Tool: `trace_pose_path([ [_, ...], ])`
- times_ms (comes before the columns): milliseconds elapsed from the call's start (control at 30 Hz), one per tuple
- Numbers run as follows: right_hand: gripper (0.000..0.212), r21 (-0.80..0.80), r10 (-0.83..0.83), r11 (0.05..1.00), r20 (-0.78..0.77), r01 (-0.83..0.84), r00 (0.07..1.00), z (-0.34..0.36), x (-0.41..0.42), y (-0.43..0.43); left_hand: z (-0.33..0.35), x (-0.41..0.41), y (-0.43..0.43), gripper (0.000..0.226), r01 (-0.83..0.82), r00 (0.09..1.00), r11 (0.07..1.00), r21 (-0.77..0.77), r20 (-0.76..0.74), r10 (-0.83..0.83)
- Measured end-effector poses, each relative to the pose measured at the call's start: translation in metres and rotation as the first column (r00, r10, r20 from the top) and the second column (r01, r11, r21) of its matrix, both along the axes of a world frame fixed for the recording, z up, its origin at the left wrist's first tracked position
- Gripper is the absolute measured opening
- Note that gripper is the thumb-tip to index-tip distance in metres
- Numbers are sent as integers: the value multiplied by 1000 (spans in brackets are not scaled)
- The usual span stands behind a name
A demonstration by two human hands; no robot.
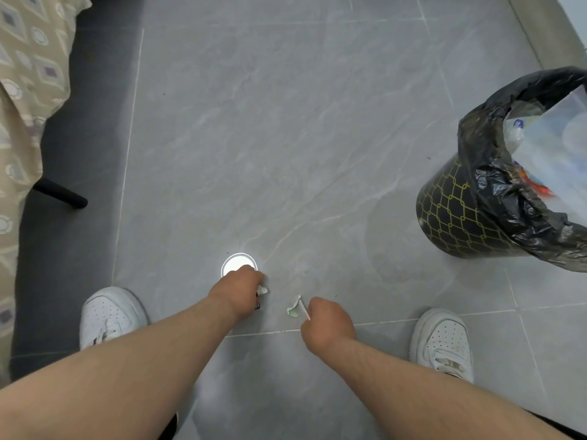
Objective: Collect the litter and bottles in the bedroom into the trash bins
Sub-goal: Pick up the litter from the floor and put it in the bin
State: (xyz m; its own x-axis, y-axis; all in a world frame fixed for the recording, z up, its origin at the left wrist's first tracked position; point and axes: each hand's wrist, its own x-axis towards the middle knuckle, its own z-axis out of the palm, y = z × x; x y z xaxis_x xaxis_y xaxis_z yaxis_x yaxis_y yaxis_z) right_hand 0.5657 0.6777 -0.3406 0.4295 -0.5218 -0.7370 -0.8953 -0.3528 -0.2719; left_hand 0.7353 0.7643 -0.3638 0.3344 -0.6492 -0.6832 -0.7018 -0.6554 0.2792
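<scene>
Both my hands reach down to the grey tiled floor between my feet. My left hand (pixel 239 293) is curled round a small white crumpled scrap of litter (pixel 262 290), with a dark bit showing below the fingers. My right hand (pixel 327 322) pinches a thin white stick (pixel 304 311) that carries a white and green scrap of wrapper (pixel 293 311). A black trash bin (pixel 457 214) with a gold lattice pattern stands at the right, lined with a black bag (pixel 495 173). Plastic bottles and wrappers fill the bin.
My white shoes (pixel 109 315) (pixel 443 341) stand either side of my hands. A bed with a patterned beige cover (pixel 22 90) runs along the left edge, with a black bed leg (pixel 62 193) under it. A bright round light reflection (pixel 238 263) lies on the floor.
</scene>
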Motion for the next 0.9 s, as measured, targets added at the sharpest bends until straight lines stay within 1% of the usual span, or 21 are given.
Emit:
trace_pose_path([
  [67,4,-7,-72,997,45,73,996,-1,-1,-4,-1,0,2,23,-3,1000,1000,-10,-2,3],
  [100,2,-16,-120,992,67,121,991,-1,-2,-7,-2,1,2,22,-7,1000,1000,-14,-5,7],
  [200,8,-23,-213,976,115,217,970,-4,-2,-18,-4,2,4,19,-23,1000,999,-34,-17,22],
  [267,20,-29,-243,968,150,250,958,-7,0,-27,-5,2,4,15,-26,999,998,-54,-20,25],
  [333,23,-48,-232,968,192,245,954,-8,2,-34,-6,4,6,11,-28,999,997,-72,-30,26],
  [367,22,-68,-177,978,213,195,961,-10,3,-36,-7,5,7,8,-41,998,996,-81,-44,37],
  [400,20,-93,-82,990,238,107,968,-11,3,-37,-7,6,8,4,-60,996,993,-98,-66,53],
  [433,19,-115,40,993,261,-10,964,-11,4,-37,-6,7,9,4,-89,992,989,-114,-95,79],
  [467,19,-139,180,979,282,-145,942,-9,7,-36,-6,8,10,7,-130,986,983,-132,-124,113],
  [500,21,-169,328,942,286,-290,900,-9,9,-35,-4,11,11,7,-180,976,974,-138,-151,159],
  [533,24,-209,474,879,269,-429,839,-11,12,-34,-2,15,12,10,-241,962,960,-143,-168,216],
  [567,26,-240,607,793,222,-560,763,-12,15,-33,1,20,13,17,-317,939,939,-136,-184,290],
  [600,27,-259,704,708,192,-657,683,-13,18,-33,4,26,13,20,-395,909,908,-141,-201,364],
  [667,21,-301,831,556,161,-775,533,-12,23,-35,11,38,12,17,-529,843,831,-174,-223,490],
  [700,16,-293,863,503,126,-813,489,-9,26,-36,15,44,11,17,-594,799,783,-186,-247,548],
  [733,16,-315,876,477,93,-820,473,-9,26,-37,19,49,10,17,-661,744,727,-187,-290,602],
  [767,16,-303,868,487,62,-819,493,-7,27,-37,25,54,9,18,-726,678,665,-176,-344,650],
  [800,14,-296,842,531,77,-794,534,-7,29,-36,31,58,8,18,-784,606,602,-155,-400,687],
  [833,17,-290,799,589,67,-755,597,-5,30,-37,37,62,5,18,-829,539,544,-131,-451,712],
  [867,20,-249,756,644,58,-723,652,-2,32,-39,43,66,2,17,-859,486,498,-114,-486,726],
  [900,21,-229,715,689,63,-687,696,1,35,-45,50,71,-3,17,-878,454,466,-112,-508,732],
])
